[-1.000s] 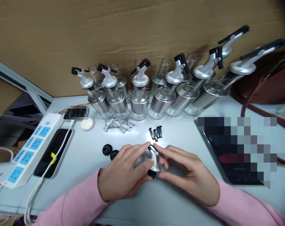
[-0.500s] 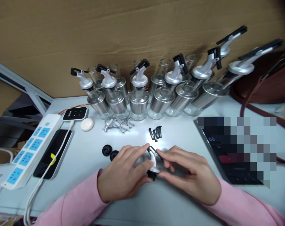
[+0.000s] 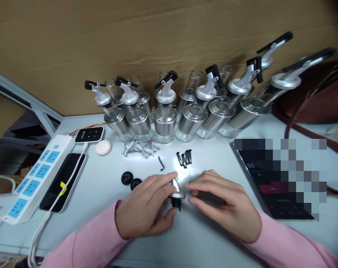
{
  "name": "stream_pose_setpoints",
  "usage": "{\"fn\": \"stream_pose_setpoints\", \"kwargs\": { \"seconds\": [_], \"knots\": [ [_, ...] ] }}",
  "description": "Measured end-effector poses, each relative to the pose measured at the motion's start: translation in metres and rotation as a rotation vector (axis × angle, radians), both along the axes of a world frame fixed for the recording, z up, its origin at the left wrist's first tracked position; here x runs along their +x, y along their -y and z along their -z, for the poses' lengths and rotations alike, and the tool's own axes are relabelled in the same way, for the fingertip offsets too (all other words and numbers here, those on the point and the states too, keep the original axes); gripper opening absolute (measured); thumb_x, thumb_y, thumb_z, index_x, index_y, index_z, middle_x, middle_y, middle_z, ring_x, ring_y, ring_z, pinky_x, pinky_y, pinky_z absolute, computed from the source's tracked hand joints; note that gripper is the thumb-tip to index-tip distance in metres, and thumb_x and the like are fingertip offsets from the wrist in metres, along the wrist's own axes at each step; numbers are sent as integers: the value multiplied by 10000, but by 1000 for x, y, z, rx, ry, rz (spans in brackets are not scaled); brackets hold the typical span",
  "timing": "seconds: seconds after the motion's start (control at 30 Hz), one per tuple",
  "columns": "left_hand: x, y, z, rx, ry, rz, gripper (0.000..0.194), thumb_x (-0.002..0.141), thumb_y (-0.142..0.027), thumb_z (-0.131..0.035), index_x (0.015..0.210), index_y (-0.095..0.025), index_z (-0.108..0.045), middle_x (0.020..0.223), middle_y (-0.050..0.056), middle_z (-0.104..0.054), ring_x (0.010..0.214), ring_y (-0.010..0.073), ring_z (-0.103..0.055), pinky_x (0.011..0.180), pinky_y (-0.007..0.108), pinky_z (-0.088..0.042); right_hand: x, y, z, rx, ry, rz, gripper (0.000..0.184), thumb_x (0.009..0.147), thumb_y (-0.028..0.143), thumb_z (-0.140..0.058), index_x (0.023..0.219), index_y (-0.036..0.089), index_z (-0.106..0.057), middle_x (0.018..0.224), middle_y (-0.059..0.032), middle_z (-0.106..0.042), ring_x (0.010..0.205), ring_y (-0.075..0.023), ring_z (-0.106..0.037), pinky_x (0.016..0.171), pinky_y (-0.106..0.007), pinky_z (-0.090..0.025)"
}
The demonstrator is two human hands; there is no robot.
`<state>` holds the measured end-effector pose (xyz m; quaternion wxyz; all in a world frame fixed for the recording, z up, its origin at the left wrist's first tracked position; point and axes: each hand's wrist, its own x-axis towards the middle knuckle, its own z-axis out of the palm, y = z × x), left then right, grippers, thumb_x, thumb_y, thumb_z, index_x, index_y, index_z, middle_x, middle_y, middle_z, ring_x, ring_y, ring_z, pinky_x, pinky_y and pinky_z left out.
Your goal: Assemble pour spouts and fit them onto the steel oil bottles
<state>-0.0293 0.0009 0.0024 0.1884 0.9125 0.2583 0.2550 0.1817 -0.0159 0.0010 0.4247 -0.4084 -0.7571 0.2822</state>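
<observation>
My left hand (image 3: 146, 203) is closed around a silver pourer spout with a black stopper (image 3: 176, 193), held just above the white table (image 3: 107, 175). My right hand (image 3: 222, 203) lies beside it, fingers curled toward the spout, fingertips close to its silver collar; I cannot make out anything in them. A small black lever cap (image 3: 161, 163) lies loose on the table just beyond my left hand. Several more black caps (image 3: 184, 158) sit in a small pile behind the hands. Two black rubber rings (image 3: 130, 180) lie to the left.
A row of glass and steel oil bottles (image 3: 165, 119) with pourers lines the back by a cardboard wall. Loose silver spouts (image 3: 141, 147) lie before them. At left are a power strip (image 3: 35, 173), a phone (image 3: 64, 180), a white egg-shaped thing (image 3: 103, 147). A tablet (image 3: 277, 178) and brown bag (image 3: 311, 96) are right.
The black lever cap that sat on the spout's tip is now off and lies on the table behind my left hand. The spout has dropped lower and my right fingers have let go.
</observation>
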Motion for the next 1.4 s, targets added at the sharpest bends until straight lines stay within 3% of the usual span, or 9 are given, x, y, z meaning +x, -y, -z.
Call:
{"fn": "stream_pose_setpoints", "kwargs": {
  "seconds": [0.13,0.3,0.47,0.7,0.8,0.97,1.03,1.2,1.4],
  "knots": [
    [1,1,0,33,-22,-28,285,823,-152,-445,1108,-136,-439,1224,205,-540,1091,239,-552,859,379,-488,1,-1,0,-1,24,0,174,770,157,-656,940,190,-656,744,-45,-676,674,-167,-614,618,-313,-492],
    [3,-1,-1,43,-121,-170,214,832,-154,-423,1042,-130,-460,1271,222,-510,1173,276,-500,909,462,-446,0,0,2,-19,60,-37,160,800,151,-617,954,183,-648,800,-63,-682,733,-178,-616,648,-322,-499],
    [5,-2,0,-48,-228,-112,250,839,-175,-406,1077,-132,-469,1275,167,-537,1170,258,-514,956,467,-431,0,0,2,-28,63,-32,150,813,137,-590,944,176,-652,794,-55,-683,730,-172,-618,647,-317,-499],
    [3,-1,0,-77,-209,16,241,832,-226,-446,1028,-107,-518,1116,139,-614,1001,259,-563,843,419,-484,0,0,2,-27,63,-14,159,813,108,-574,931,182,-650,772,-45,-686,706,-166,-616,634,-309,-486],
    [3,-1,0,-81,-216,0,226,814,-238,-459,995,-118,-520,1099,138,-610,967,265,-559,794,425,-494,0,0,2,-22,59,-3,152,815,104,-567,919,180,-647,765,-39,-684,701,-160,-615,632,-306,-482],
    [3,-1,1,-68,-228,-20,260,792,-197,-462,1034,-110,-507,1190,152,-580,1225,342,-426,920,498,-457,0,1,4,-33,68,42,140,827,108,-555,900,181,-650,757,-30,-673,708,-155,-603,637,-303,-467],
    [3,-1,2,-79,-230,12,293,800,-171,-443,1078,-94,-492,1207,158,-574,1291,324,-379,980,474,-440,1,1,7,-39,95,67,138,840,126,-546,911,183,-650,785,-39,-670,754,-165,-590,676,-316,-460],
    [3,-2,6,-66,-188,38,328,819,-184,-426,1126,-78,-470,1183,174,-593,1203,280,-497,992,455,-453,0,2,20,14,306,100,186,883,230,-517,1006,204,-655,1012,-67,-676,986,-224,-533,842,-396,-380],
    [5,-2,2,-39,-179,1,232,810,-189,-460,1014,-97,-520,1168,170,-579,1123,269,-528,950,432,-467,-1,3,29,48,411,75,236,920,275,-457,1039,212,-651,1054,-51,-688,1020,-228,-526,840,-394,-322]
  ]
}}
